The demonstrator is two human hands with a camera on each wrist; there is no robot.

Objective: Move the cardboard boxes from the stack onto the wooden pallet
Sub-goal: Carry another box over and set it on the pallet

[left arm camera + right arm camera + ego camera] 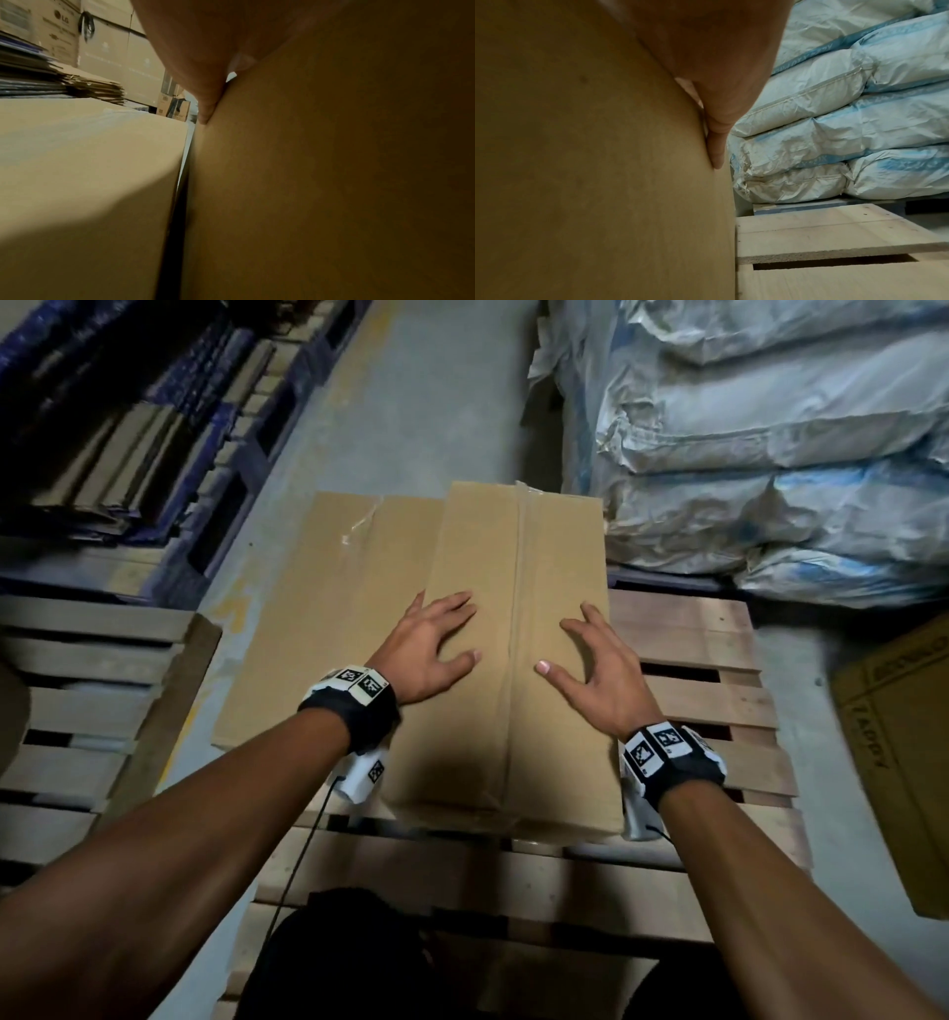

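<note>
A tall cardboard box (513, 546) with a taped seam along its top stands on the wooden pallet (693, 649). Beside it on the left lies a lower cardboard box (334, 608), close against it with a thin gap. My left hand (436, 649) rests spread on the tall box's top, left of the seam. My right hand (590, 670) touches the top right of the seam, fingers spread and slightly arched. In the left wrist view the tall box's side (334, 182) fills the right and the lower box (90, 162) the left. The right wrist view shows the box's other side (590, 162) and pallet boards (834, 233).
Stacked white and blue sacks (770, 454) stand right behind the pallet. A second wooden pallet (92, 685) lies on the left, and flattened cardboard (128, 444) is piled beyond it. A printed cardboard box (898, 762) sits on the floor at the right. Concrete floor (411, 403) runs ahead.
</note>
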